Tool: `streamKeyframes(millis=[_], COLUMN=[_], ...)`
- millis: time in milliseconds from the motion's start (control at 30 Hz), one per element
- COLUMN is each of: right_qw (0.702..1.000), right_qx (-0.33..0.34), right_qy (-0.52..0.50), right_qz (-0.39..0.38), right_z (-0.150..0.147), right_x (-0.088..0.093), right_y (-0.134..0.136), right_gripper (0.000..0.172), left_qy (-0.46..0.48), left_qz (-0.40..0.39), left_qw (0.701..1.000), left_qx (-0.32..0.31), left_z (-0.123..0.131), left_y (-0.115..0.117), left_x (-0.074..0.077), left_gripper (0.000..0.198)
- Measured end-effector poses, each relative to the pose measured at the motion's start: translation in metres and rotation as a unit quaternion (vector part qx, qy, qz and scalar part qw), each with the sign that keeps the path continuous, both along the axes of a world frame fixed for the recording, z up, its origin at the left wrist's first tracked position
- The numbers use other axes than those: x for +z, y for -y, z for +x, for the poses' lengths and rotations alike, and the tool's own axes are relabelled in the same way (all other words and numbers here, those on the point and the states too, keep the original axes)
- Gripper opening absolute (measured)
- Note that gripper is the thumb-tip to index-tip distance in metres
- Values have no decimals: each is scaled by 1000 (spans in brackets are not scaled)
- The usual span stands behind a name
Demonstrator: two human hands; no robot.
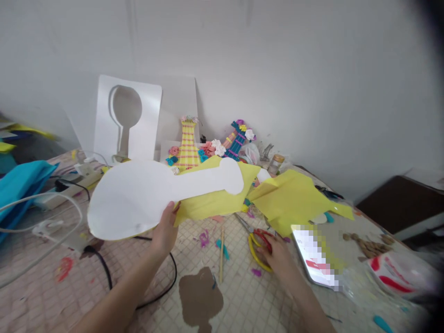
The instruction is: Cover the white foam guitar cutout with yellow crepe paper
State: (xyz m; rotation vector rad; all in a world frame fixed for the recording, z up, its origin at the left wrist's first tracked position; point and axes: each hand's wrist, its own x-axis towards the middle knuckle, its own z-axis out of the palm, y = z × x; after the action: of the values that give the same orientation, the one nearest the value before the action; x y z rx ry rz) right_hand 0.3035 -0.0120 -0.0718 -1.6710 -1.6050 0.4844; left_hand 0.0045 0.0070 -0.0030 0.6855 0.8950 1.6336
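Note:
My left hand [165,231] grips a white fan-shaped cutout [135,196] near the base of its handle, holding it up over the table. Behind the cutout's handle spreads yellow crepe paper [208,203]; whether the two are joined I cannot tell. On the table, my right hand [275,254] has its fingers closed around the red and yellow handles of a pair of scissors [256,238], whose blades point away to the upper left. A second yellow sheet [293,199] lies crumpled beyond the scissors.
A phone [312,259] lies right of my right hand. A thin wooden stick [222,254] and a brown cardboard piece [201,296] rest in front. Cables and a power strip [69,187] occupy the left. Flower-decorated woven pieces [189,143] and a white board [147,120] stand behind.

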Motion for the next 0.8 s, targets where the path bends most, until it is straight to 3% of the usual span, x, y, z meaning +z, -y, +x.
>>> streamKeyframes(millis=[100,200,367,500,600,800], right_qw=[999,994,963,956,944,915], right_qx=[33,93,206,211,262,322], right_qy=[38,53,-80,-160,-162,-168], right_qz=[-10,-38,-151,-126,-121,-176], right_z=[0,5,-6,-42,-64,-60], right_x=[12,32,62,69,74,77], right_y=[-1,5,10,-4,-15,-18], right_gripper=[33,39,48,60,55,39], left_qy=[10,21,37,47,43,31], left_qz=[25,45,79,73,59,7], left_qw=[999,997,994,994,995,995], left_qx=[23,54,67,63,65,92], left_z=[-14,-29,-39,-39,-43,-59], left_y=[-6,-12,-19,-22,-23,-29], left_x=[2,6,7,4,5,5], left_gripper=[31,31,31,28,29,30])
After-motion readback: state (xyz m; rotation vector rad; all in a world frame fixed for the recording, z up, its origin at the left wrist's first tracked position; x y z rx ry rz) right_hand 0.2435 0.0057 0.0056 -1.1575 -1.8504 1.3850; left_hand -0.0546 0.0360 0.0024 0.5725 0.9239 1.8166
